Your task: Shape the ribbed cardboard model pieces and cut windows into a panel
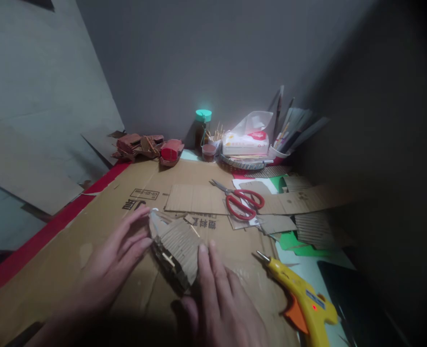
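Note:
Between both hands is a small cardboard model [179, 246] with a ribbed, corrugated top and thin wooden sticks on it; its near side lies in shadow. My left hand [128, 250] grips its far left end, with thumb and fingers on either side of it. At the near right end my right hand [218, 289] has its fingers on the edge and the thumb low down, partly in shadow. To the right lies a yellow glue gun [302, 289] with an orange trigger and a lit red light, its nozzle pointing up and left.
Red-handled scissors [245, 202] lie on cardboard strips [199, 198]. Cardboard scraps [314, 229] and a dark flat object [354, 299] are on the right. Along the back stand reddish-brown models [144, 146], a teal-capped bottle [203, 115], a tissue pack [245, 143] and a pen cup [279, 155].

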`<state>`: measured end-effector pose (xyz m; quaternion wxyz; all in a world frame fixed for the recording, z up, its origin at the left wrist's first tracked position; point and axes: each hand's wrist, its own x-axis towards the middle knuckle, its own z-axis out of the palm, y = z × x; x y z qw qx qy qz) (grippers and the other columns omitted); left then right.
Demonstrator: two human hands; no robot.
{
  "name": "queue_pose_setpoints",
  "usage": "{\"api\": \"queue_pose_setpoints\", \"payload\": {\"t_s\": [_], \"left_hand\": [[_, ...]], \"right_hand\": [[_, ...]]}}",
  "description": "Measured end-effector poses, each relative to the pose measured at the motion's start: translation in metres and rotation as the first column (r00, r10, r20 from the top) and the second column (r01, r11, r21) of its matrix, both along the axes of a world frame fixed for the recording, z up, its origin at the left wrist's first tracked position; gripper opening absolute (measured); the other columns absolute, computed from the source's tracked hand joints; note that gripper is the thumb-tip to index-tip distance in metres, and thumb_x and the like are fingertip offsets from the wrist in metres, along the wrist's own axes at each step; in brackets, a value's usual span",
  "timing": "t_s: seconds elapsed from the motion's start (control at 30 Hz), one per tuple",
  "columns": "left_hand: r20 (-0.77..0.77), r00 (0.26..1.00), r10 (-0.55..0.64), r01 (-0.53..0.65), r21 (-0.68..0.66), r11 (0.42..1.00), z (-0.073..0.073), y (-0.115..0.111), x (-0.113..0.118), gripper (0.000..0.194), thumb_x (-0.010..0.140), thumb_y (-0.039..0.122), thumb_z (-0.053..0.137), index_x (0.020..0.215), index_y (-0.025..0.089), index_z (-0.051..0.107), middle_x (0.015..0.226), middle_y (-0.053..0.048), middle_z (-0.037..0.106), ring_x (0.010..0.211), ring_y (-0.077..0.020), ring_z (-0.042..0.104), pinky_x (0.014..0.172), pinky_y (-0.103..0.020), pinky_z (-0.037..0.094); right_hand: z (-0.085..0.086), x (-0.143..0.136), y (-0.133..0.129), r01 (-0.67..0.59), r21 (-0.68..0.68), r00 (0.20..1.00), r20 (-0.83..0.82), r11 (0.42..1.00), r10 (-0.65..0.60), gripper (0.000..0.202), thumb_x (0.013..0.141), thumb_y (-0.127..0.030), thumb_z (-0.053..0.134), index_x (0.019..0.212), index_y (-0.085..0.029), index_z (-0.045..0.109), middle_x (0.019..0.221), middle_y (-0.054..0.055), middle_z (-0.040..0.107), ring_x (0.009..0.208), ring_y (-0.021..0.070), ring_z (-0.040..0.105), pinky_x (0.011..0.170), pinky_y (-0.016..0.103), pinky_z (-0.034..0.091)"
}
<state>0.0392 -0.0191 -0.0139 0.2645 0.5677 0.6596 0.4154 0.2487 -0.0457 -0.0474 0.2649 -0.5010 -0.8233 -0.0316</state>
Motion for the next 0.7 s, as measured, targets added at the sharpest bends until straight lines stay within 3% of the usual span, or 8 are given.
{"api": "queue_pose_setpoints", "payload": {"t_s": [0.13, 0.27, 0.37, 0.43, 0.57, 0.7], "left_hand": [[0.109, 0.992, -0.057, 0.061, -0.035, 0.998, 0.0, -0.003, 0.003, 0.052, 0.089, 0.051, 0.053, 0.136, 0.03, 0.044, 0.141, -0.008, 0.056, 0.126, -0.0257, 0.056, 0.1, -0.037, 0.05], [0.149, 0.985, -0.09, 0.095, -0.031, 0.995, 0.002, -0.004, 0.003, 0.054, 0.091, 0.051, 0.049, 0.138, 0.025, 0.042, 0.144, -0.011, 0.052, 0.132, -0.0236, 0.048, 0.107, -0.038, 0.044], [0.122, 0.99, -0.076, 0.08, -0.033, 0.996, 0.005, -0.005, 0.002, 0.055, 0.092, 0.052, 0.047, 0.138, 0.024, 0.043, 0.144, -0.012, 0.052, 0.129, -0.0244, 0.051, 0.107, -0.043, 0.043], [0.076, 0.995, -0.066, 0.069, -0.027, 0.997, 0.007, -0.006, 0.001, 0.05, 0.091, 0.053, 0.047, 0.134, 0.027, 0.049, 0.144, -0.01, 0.052, 0.132, -0.0244, 0.048, 0.111, -0.047, 0.036], [-0.035, 0.998, -0.058, 0.059, 0.018, 0.998, 0.011, -0.006, -0.002, 0.04, 0.088, 0.057, 0.049, 0.109, 0.028, 0.068, 0.147, -0.005, 0.05, 0.14, -0.0262, 0.037, 0.117, -0.052, 0.02], [-0.1, 0.993, -0.06, 0.068, 0.081, 0.994, 0.002, -0.006, -0.011, 0.04, 0.083, 0.061, 0.054, 0.095, 0.028, 0.073, 0.141, -0.004, 0.057, 0.13, -0.0338, 0.05, 0.109, -0.059, 0.031]], "right_hand": [[0.009, 0.008, -0.001, -0.028, -0.015, 0.999, -0.046, 0.999, 0.027, 0.063, 0.098, -0.039, 0.041, 0.153, -0.014, 0.025, 0.136, 0.018, 0.058, 0.09, 0.031, 0.072, 0.058, 0.039, 0.063], [0.023, 0.019, -0.003, -0.007, 0.003, 0.999, -0.048, 1.0, 0.007, 0.066, 0.1, -0.042, 0.037, 0.153, -0.007, 0.021, 0.13, 0.019, 0.063, 0.096, 0.0296, 0.072, 0.063, 0.036, 0.064], [0.033, 0.026, -0.002, 0.021, 0.007, 0.997, -0.079, 1.0, -0.02, 0.06, 0.101, -0.039, 0.036, 0.15, -0.006, 0.029, 0.125, 0.019, 0.066, 0.101, 0.0286, 0.071, 0.072, 0.038, 0.064], [0.037, 0.028, 0.0, 0.039, -0.023, 0.994, -0.105, 0.999, -0.041, 0.054, 0.101, -0.036, 0.036, 0.147, -0.009, 0.035, 0.121, 0.017, 0.069, 0.101, 0.0272, 0.071, 0.074, 0.038, 0.064], [0.038, 0.023, 0.001, 0.033, -0.022, 0.995, -0.088, 0.999, -0.035, 0.045, 0.1, -0.032, 0.038, 0.139, -0.01, 0.047, 0.126, 0.014, 0.066, 0.105, 0.0281, 0.069, 0.079, 0.041, 0.063], [0.031, 0.01, -0.001, 0.096, 0.044, 0.988, -0.123, 0.994, -0.09, 0.044, 0.101, -0.032, 0.032, 0.13, -0.011, 0.058, 0.13, 0.011, 0.064, 0.106, 0.0304, 0.068, 0.082, 0.045, 0.061]]}}
